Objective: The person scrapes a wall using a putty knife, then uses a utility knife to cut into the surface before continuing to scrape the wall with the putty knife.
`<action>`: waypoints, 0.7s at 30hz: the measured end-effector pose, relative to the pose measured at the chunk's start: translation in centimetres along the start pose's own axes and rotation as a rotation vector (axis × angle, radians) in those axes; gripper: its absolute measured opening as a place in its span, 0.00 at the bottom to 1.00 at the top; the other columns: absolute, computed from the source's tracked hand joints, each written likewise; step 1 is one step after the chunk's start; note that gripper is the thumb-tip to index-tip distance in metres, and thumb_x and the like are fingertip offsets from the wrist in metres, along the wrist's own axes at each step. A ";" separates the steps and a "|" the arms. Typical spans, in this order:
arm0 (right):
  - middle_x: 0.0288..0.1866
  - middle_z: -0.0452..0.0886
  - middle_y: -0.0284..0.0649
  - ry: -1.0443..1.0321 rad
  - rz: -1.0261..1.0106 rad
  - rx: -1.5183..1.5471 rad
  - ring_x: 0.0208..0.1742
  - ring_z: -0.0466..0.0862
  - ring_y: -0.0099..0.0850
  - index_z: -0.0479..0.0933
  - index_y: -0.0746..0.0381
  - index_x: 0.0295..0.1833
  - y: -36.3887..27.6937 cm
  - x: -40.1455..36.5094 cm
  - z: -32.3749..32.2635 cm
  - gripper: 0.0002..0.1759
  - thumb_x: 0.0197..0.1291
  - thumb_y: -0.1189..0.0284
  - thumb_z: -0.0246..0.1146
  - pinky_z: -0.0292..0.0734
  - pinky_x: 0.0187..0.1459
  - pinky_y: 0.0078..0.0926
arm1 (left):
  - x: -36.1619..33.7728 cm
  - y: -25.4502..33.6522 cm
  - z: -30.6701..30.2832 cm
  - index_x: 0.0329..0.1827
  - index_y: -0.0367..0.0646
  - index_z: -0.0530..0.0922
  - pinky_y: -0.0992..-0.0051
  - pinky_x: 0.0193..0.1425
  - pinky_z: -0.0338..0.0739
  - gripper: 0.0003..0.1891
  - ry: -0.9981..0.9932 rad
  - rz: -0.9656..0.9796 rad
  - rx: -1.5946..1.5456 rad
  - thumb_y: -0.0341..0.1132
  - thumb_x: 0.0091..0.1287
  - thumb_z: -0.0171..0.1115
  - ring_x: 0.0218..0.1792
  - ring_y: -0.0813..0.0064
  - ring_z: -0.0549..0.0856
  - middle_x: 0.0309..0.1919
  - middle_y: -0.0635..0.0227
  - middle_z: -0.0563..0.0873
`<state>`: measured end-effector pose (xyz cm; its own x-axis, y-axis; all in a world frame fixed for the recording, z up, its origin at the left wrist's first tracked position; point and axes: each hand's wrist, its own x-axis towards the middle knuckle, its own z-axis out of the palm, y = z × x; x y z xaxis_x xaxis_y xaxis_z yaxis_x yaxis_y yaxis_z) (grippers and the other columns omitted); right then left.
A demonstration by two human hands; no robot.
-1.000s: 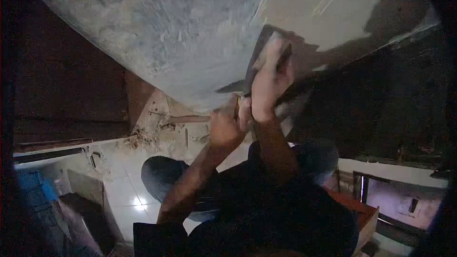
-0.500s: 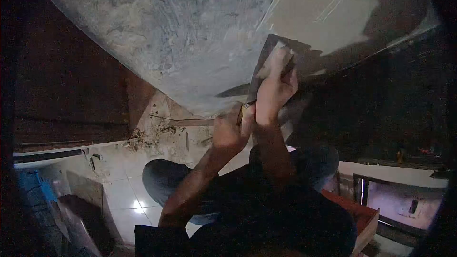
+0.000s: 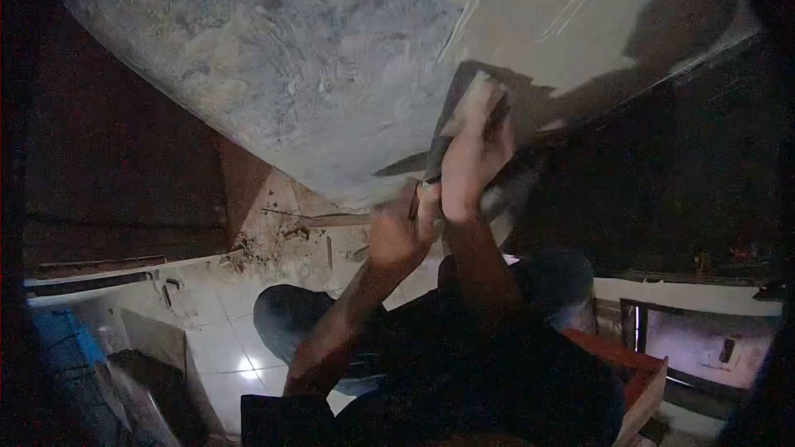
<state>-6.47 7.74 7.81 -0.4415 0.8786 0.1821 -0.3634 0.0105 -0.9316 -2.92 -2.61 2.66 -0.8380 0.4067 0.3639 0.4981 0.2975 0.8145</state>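
Note:
My left hand (image 3: 399, 228) is closed low in front of the pale, rough plastered surface (image 3: 331, 83), with a small dark thing at its fingertips that I cannot make out. Just to its right and higher, my right hand (image 3: 479, 153) reaches up to the surface with its fingers bent around something pale and blurred. A dark flat shape (image 3: 454, 95) lies behind and left of the right fingers; whether it is a tool or a shadow I cannot tell. A thin dark pointed shape (image 3: 403, 165) shows above the left hand.
Below is a tiled floor (image 3: 228, 327) with dirt and crumbs (image 3: 281, 236) near the wall's foot. My bent knees are on both sides. A red open box (image 3: 638, 364) stands at lower right, a grey panel (image 3: 157, 339) and blue object (image 3: 70, 335) at lower left.
The view has shifted slightly. Both hands keep nearly the same places, and the right hand is more blurred. The yellow bit seen earlier at the left fingers is hardly visible now.

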 end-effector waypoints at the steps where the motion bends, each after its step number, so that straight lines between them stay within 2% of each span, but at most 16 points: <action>1: 0.52 0.77 0.44 -0.003 -0.013 -0.026 0.52 0.74 0.31 0.72 0.72 0.50 -0.5 0.3 0.0 0.24 0.61 0.60 0.61 0.63 0.58 0.31 | 0.5 1.0 -0.5 0.37 0.36 0.73 0.60 0.24 0.71 0.13 -0.050 -0.115 -0.084 0.40 0.66 0.56 0.21 0.49 0.79 0.17 0.49 0.76; 2: 0.52 0.77 0.44 0.100 0.083 -0.041 0.51 0.74 0.30 0.72 0.71 0.51 -0.2 0.2 -0.2 0.25 0.60 0.58 0.61 0.64 0.58 0.31 | 0.7 2.0 -0.9 0.47 0.30 0.73 0.66 0.24 0.70 0.18 -0.093 -0.146 -0.069 0.41 0.70 0.49 0.19 0.56 0.79 0.20 0.50 0.78; 3: 0.52 0.77 0.44 0.100 0.090 -0.056 0.51 0.74 0.30 0.72 0.71 0.51 0.0 -0.2 -0.6 0.25 0.60 0.58 0.61 0.64 0.58 0.31 | 0.0 1.7 -0.5 0.47 0.30 0.73 0.66 0.24 0.70 0.18 -0.098 -0.160 -0.076 0.41 0.70 0.49 0.19 0.56 0.79 0.20 0.50 0.78; 5: 0.53 0.76 0.45 -0.031 -0.071 -0.176 0.51 0.74 0.31 0.71 0.71 0.53 0.4 -0.2 -1.0 0.27 0.61 0.56 0.59 0.64 0.57 0.31 | -0.8 1.1 0.2 0.44 0.30 0.74 0.64 0.25 0.71 0.19 -0.121 -0.226 -0.057 0.42 0.70 0.48 0.21 0.54 0.81 0.21 0.49 0.78; 6: 0.53 0.76 0.45 -0.044 -0.065 0.012 0.51 0.74 0.31 0.71 0.71 0.54 0.7 -0.5 -0.4 0.28 0.62 0.56 0.59 0.65 0.56 0.30 | -0.8 1.4 0.4 0.39 0.31 0.73 0.63 0.24 0.71 0.19 -0.061 -0.219 -0.114 0.43 0.71 0.47 0.20 0.52 0.80 0.19 0.50 0.77; 7: 0.53 0.76 0.45 -0.046 -0.074 0.017 0.51 0.74 0.31 0.71 0.71 0.54 0.6 -0.3 -0.4 0.28 0.62 0.56 0.59 0.65 0.56 0.30 | -0.5 1.3 0.3 0.39 0.31 0.73 0.63 0.24 0.71 0.19 -0.056 -0.209 -0.116 0.43 0.71 0.47 0.20 0.52 0.80 0.19 0.50 0.77; 9: 0.52 0.77 0.45 0.005 0.031 -0.123 0.50 0.75 0.32 0.71 0.71 0.54 -0.2 -0.2 -0.4 0.27 0.61 0.58 0.60 0.66 0.55 0.30 | -0.2 1.3 -0.2 0.39 0.31 0.74 0.59 0.27 0.72 0.16 -0.071 -0.173 -0.139 0.41 0.67 0.55 0.23 0.46 0.80 0.19 0.48 0.78; 10: 0.52 0.77 0.45 -0.003 0.039 -0.130 0.50 0.75 0.32 0.71 0.71 0.54 -0.8 -0.1 -0.3 0.27 0.61 0.58 0.60 0.66 0.55 0.30 | -0.3 1.6 -0.3 0.38 0.33 0.74 0.58 0.27 0.71 0.16 -0.038 -0.162 -0.067 0.41 0.67 0.54 0.24 0.46 0.80 0.20 0.46 0.78; 13: 0.51 0.77 0.45 -0.040 -0.017 -0.138 0.51 0.75 0.31 0.70 0.71 0.54 -0.6 -0.3 -0.4 0.27 0.62 0.57 0.59 0.67 0.54 0.30 | -0.2 2.0 -0.7 0.36 0.34 0.74 0.57 0.27 0.71 0.16 -0.098 -0.246 -0.094 0.42 0.67 0.54 0.24 0.46 0.80 0.20 0.46 0.78; 14: 0.51 0.77 0.44 -0.043 -0.044 -0.139 0.50 0.73 0.30 0.71 0.72 0.54 0.6 -0.4 -0.9 0.26 0.63 0.58 0.58 0.65 0.54 0.29 | -0.5 1.8 -0.2 0.33 0.34 0.73 0.58 0.27 0.70 0.15 -0.010 -0.179 -0.101 0.41 0.67 0.54 0.24 0.47 0.80 0.19 0.48 0.78; 15: 0.51 0.77 0.44 -0.046 -0.075 -0.140 0.50 0.72 0.28 0.72 0.72 0.54 0.5 -0.4 -0.6 0.26 0.64 0.58 0.56 0.64 0.55 0.28 | -0.4 1.9 -0.3 0.33 0.34 0.73 0.58 0.27 0.70 0.15 -0.006 -0.169 -0.100 0.41 0.67 0.54 0.24 0.47 0.80 0.19 0.48 0.78; 17: 0.51 0.77 0.44 -0.011 -0.066 -0.186 0.49 0.72 0.29 0.72 0.72 0.54 0.2 -0.2 -0.4 0.27 0.64 0.57 0.55 0.64 0.54 0.28 | -0.2 1.9 -0.6 0.33 0.34 0.73 0.60 0.26 0.71 0.15 -0.063 -0.212 -0.141 0.40 0.68 0.53 0.24 0.47 0.80 0.18 0.50 0.77; 19: 0.51 0.77 0.44 0.027 -0.032 -0.254 0.48 0.73 0.29 0.72 0.73 0.53 -0.8 -0.4 0.1 0.27 0.64 0.56 0.55 0.65 0.54 0.29 | 0.3 1.5 -1.1 0.33 0.34 0.73 0.61 0.26 0.72 0.14 -0.079 -0.167 -0.077 0.39 0.68 0.52 0.23 0.48 0.80 0.18 0.50 0.77; 21: 0.51 0.77 0.44 -0.031 -0.042 -0.113 0.49 0.72 0.29 0.73 0.72 0.53 -1.6 -0.5 0.5 0.27 0.64 0.57 0.55 0.65 0.54 0.29 | 0.5 2.0 -1.4 0.37 0.33 0.73 0.66 0.25 0.70 0.16 -0.088 -0.123 -0.103 0.40 0.71 0.48 0.21 0.55 0.81 0.20 0.50 0.78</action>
<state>-6.05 7.03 9.39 -0.4534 0.8612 0.2296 -0.2881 0.1022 -0.9521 -2.65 -3.05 5.16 -0.8660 0.4482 0.2216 0.3641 0.2615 0.8939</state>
